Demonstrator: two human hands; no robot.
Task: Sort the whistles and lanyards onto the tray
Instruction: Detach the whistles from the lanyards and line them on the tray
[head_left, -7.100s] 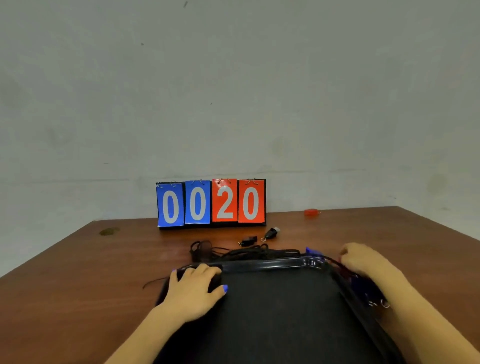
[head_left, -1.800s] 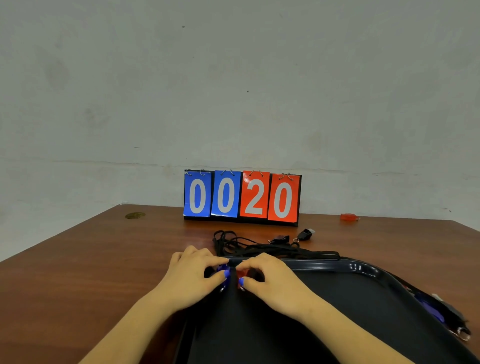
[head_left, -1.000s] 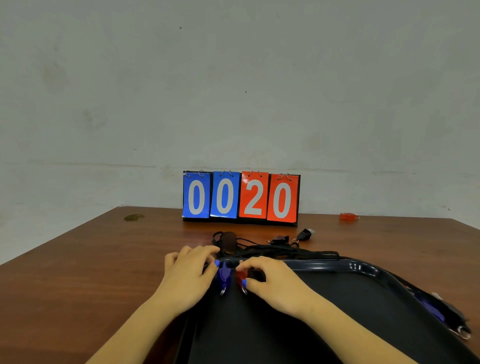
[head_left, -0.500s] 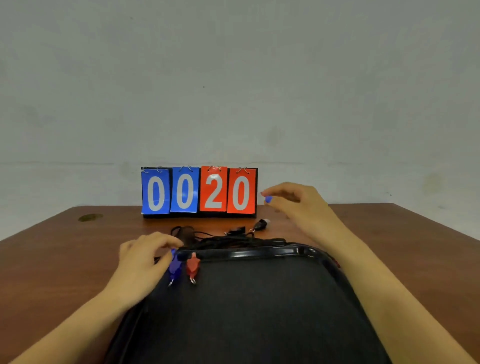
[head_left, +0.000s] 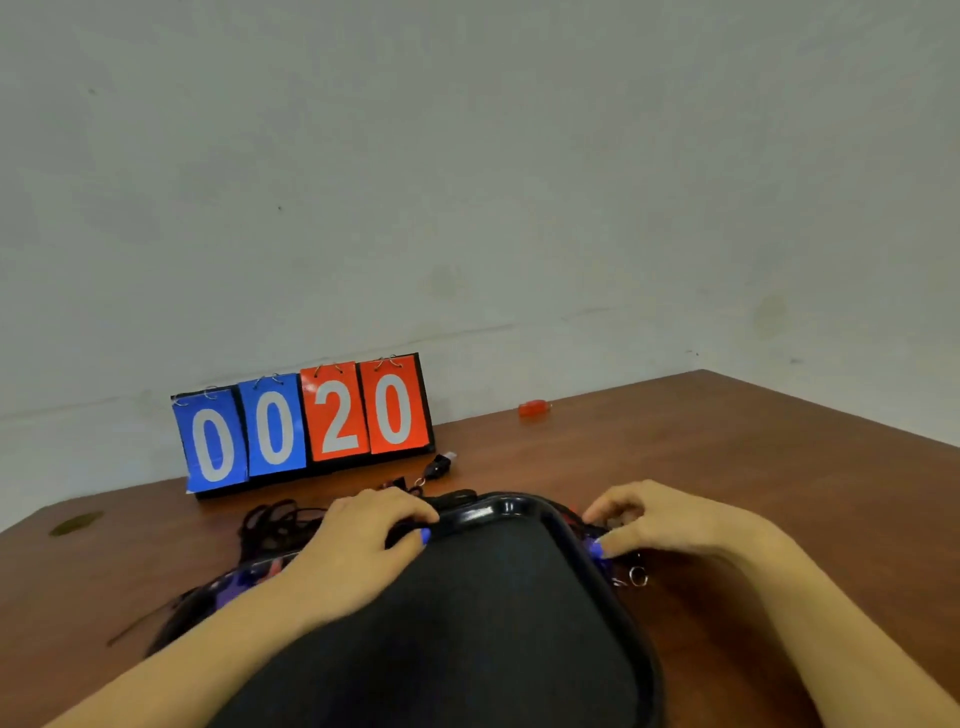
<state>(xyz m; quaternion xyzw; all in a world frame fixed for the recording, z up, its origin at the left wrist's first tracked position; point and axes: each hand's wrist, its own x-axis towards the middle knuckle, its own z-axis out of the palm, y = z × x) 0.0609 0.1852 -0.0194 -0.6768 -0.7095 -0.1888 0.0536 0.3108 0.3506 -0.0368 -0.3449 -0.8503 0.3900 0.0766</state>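
Note:
A black tray (head_left: 498, 512) lies in front of me on the brown table. My left hand (head_left: 363, 540) grips its far left rim, fingers curled over the edge and thumb on the inside. It hides the blue and red whistles that lay there. My right hand (head_left: 660, 519) is just outside the right rim, its fingertips pinched on a dark lanyard cord (head_left: 597, 527) above a metal key ring (head_left: 636, 576). A tangle of black lanyards (head_left: 275, 525) lies beyond the tray's left corner. Two black whistles (head_left: 439, 465) lie behind the tray, and a red whistle (head_left: 532, 408) sits by the wall.
A flip scoreboard (head_left: 306, 426) reading 0020 stands at the back against the wall. Blue and purple pieces (head_left: 244, 579) with loose cords stick out beside the tray's left rim. A dull stain (head_left: 75, 522) marks the table at far left.
My right hand has come back from the far side of the table to the tray's right rim. My left hand has slid onto the far rim, covering the two whistles. The view has turned.

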